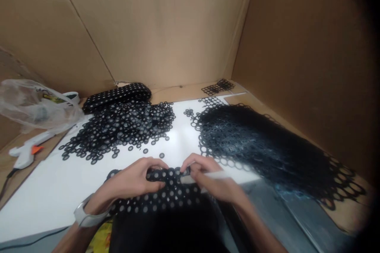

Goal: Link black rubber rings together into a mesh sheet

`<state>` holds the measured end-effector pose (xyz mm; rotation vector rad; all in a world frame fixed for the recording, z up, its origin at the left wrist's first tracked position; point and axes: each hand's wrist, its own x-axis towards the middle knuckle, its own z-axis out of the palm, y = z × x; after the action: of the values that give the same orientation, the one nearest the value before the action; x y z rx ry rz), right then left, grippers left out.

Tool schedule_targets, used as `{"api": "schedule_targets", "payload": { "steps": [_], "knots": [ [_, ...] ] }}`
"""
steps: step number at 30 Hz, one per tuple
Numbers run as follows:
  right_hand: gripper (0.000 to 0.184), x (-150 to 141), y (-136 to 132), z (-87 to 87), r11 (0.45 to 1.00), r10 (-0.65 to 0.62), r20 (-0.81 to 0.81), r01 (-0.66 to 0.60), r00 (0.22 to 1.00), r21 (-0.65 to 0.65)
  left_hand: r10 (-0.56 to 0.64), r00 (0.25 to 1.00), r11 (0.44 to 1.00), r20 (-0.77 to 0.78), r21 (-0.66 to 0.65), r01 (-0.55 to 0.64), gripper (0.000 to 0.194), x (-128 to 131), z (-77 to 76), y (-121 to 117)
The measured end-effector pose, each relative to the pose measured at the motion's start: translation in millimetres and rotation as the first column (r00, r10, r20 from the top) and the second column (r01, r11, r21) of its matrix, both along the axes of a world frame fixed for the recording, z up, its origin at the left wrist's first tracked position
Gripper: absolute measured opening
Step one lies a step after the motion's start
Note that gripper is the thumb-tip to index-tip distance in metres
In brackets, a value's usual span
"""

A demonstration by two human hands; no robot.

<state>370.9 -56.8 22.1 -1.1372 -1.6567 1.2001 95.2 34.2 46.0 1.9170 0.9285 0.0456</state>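
In front of me lies a black sheet of joined small discs with grey centres [170,194], its far edge raised between my hands. My left hand [135,176], a pale watch on its wrist, pinches that edge with the thumb in front and the fingers behind. My right hand [209,176] grips a slim pale tool [219,174] with a flat, blade-like end against the discs; blur hides its exact kind. The right fingertips also touch the sheet's upper edge. Part of the sheet hangs down toward my dark clothing.
Loose black discs [124,126] form a heap at left on the white board [38,193]. Behind them lies a dotted black bundle [118,95]. Black ring netting [252,138] is piled at right. A glue gun [26,152] and plastic bag [38,104] sit left. Cardboard walls [154,27] surround the table.
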Motion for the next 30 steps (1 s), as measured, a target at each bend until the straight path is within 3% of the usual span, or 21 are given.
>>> {"api": "schedule_targets", "payload": {
  "steps": [3, 6, 14, 24, 30],
  "knots": [
    [0.032, -1.2, -0.7, -0.1, 1.0, 0.017, 0.02, -0.017, 1.0, 0.003, 0.006, 0.996, 0.991, -0.09, 0.131, 0.005, 0.036, 2.4, -1.1, -0.7],
    [0.033, -4.3, -1.6, 1.0, 1.0, 0.024, 0.035, -0.024, 0.999, 0.003, 0.012, 0.996, 0.983, -0.093, 0.183, 0.005, 0.032, 6.7, -0.7, -3.5],
    [0.035, -2.0, -3.1, -1.1, 1.0, 0.024, 0.036, -0.024, 0.999, -0.008, 0.044, 0.999, 0.997, 0.018, 0.066, -0.045, 0.029, 11.3, -1.7, -7.2],
    [0.029, -2.0, -2.7, 1.8, 0.999, 0.026, 0.033, -0.027, 0.999, 0.022, 0.062, 0.997, 0.996, 0.051, 0.061, -0.065, 0.035, 8.0, -5.0, -8.1],
    [0.031, -1.3, -3.8, 1.6, 0.998, 0.031, 0.078, -0.035, 0.996, 0.049, 0.079, 0.993, 0.995, 0.088, 0.056, -0.085, 0.025, 7.9, -7.1, -11.4]
  ]
}}
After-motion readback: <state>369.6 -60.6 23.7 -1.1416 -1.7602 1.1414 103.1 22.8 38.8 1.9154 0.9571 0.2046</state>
